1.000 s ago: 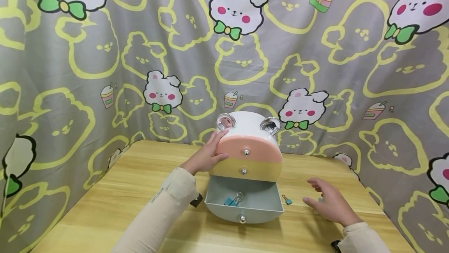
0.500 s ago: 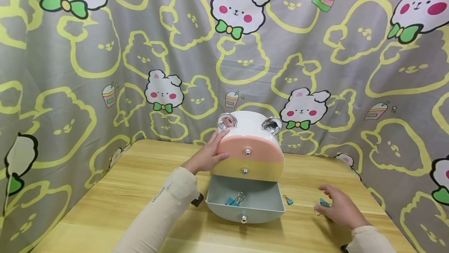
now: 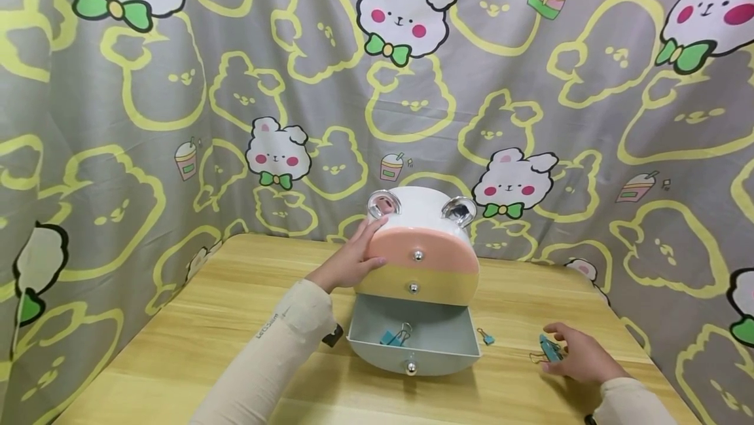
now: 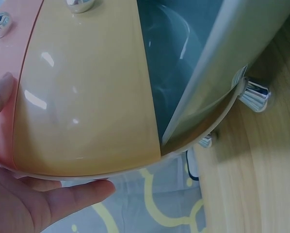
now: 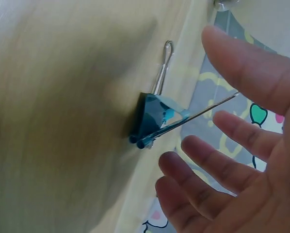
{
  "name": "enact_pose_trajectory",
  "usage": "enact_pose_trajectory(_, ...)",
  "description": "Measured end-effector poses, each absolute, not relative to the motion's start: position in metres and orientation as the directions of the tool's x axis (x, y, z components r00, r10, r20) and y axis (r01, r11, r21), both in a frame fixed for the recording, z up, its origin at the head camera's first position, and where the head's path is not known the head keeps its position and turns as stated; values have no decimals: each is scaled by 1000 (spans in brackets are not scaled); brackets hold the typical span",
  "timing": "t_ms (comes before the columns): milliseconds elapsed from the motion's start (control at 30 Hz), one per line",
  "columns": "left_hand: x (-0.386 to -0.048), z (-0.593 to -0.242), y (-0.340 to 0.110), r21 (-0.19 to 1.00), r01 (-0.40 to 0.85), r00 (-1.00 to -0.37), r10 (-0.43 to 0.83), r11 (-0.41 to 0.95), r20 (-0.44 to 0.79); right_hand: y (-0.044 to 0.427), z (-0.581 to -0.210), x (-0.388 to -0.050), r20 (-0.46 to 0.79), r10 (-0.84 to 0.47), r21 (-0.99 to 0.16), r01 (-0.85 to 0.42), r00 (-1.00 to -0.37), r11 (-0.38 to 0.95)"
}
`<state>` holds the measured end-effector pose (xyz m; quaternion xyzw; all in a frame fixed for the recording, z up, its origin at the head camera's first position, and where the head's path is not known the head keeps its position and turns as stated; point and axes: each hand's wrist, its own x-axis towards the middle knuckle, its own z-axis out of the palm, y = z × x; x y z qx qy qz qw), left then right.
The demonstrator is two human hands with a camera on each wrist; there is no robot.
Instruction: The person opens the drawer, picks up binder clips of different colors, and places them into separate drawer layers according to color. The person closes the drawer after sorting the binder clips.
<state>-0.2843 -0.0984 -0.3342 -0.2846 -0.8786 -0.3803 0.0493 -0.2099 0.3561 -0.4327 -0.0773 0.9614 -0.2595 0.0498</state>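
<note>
A small storage box (image 3: 406, 212) with a white top stands on the table, its pink drawer (image 3: 424, 249) and yellow drawer (image 3: 424, 281) pushed in and its grey-green bottom drawer (image 3: 377, 358) pulled out. A teal binder clip (image 3: 389, 338) lies in that bottom drawer. My left hand (image 3: 347, 262) rests on the box's left side, thumb on the front and fingers straight. Over the table at right, my right hand (image 3: 583, 358) is beside another teal binder clip (image 3: 550, 348). Its fingers are spread around that clip in the right wrist view, with a gap between.
A smaller teal binder clip (image 3: 486, 338) lies just right of the bottom drawer. The wooden table (image 3: 253, 294) is bordered by a patterned grey curtain (image 3: 330, 104). Silver knobs (image 3: 411, 367) stick out from the drawers.
My right hand has moved right and slightly down to the larger clip on the table, which now shows more fully. My left hand stays on the box.
</note>
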Motion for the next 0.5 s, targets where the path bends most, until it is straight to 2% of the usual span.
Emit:
enact_pose_trajectory(233, -285, -336, -97, 635, 550, -826, 465, 543, 317, 362, -440, -211, -108, -180, -544, -94, -978, 834)
enact_pose_trajectory(500, -287, -336, -98, 624, 549, -828, 463, 556, 316, 363, -444, -213, -95, -172, -581, -86, -980, 809)
